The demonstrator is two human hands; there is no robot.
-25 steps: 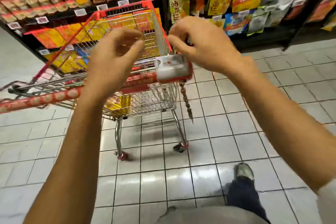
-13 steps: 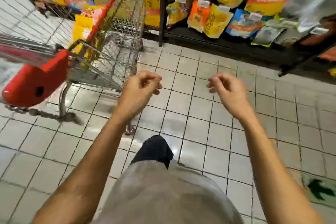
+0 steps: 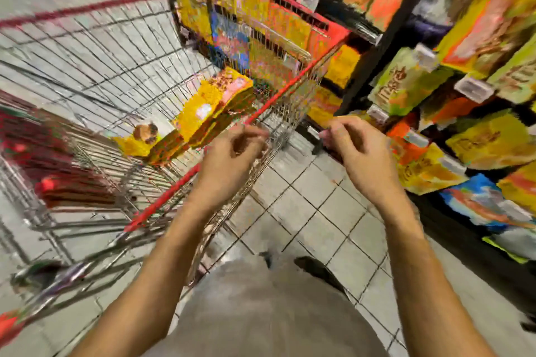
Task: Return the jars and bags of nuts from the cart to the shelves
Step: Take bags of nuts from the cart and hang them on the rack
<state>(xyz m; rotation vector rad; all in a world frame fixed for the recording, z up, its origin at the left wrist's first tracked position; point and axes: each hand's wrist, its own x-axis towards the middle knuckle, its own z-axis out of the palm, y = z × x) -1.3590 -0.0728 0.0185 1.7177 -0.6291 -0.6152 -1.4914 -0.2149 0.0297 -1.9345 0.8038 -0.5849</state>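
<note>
1. Though motion blurs much of the view, a wire cart [image 3: 293, 85] with a red rim shows plainly, slanting away to the left.
2. Yellow bags [image 3: 208, 107] lie inside the cart, leaning against its right wall; no jar can be made out through the blur.
3. The left hand [image 3: 229, 159] hovers over the cart's right rim, just nearer than the bags and not touching them. Its fingers curl loosely toward the thumb, with nothing visible between them.
4. The right hand [image 3: 362, 151] is outside the cart, to its right, above the floor tiles [image 3: 304, 206]. Its fingers are likewise loosely curled and appear empty.
5. Black shelves [image 3: 374, 46] stand beyond and to the right of the cart, hung with yellow, green and orange packets [image 3: 487, 142] and white price tags.
6. Nearer than the cart, a grey shirt [image 3: 261, 313] and a dark shoe [image 3: 313, 266] show over the tiles.
</note>
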